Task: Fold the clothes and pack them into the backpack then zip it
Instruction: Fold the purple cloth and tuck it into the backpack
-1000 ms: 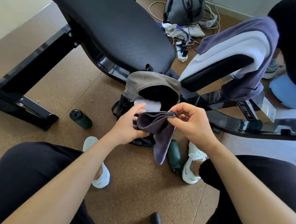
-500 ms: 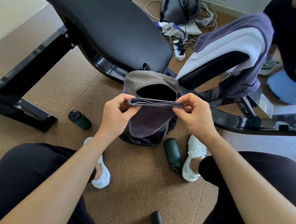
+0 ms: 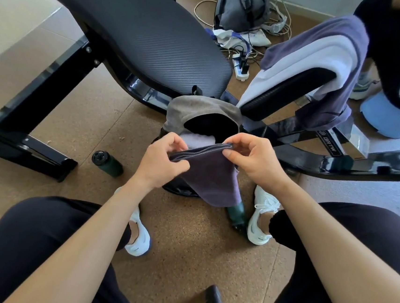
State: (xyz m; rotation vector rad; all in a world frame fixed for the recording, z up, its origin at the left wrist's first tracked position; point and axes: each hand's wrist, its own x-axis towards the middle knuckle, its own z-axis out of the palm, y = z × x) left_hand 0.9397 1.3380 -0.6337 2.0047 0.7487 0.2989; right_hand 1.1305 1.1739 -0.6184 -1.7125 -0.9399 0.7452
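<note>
I see left hand (image 3: 162,162) and right hand (image 3: 252,160) each in a pinch grip on the folded purple cloth (image 3: 212,179), centre frame, before the open backpack (image 3: 202,113) | risk: layers slip, fold opens, loose end catches the rim.

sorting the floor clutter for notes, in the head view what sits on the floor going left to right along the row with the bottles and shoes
dark green bottle → left white shoe → second green bottle, partly under the hanging purple cloth → right white shoe

purple cloth (image 3: 212,177) tilted since, white garment (image 3: 198,140) uncovered again
</note>
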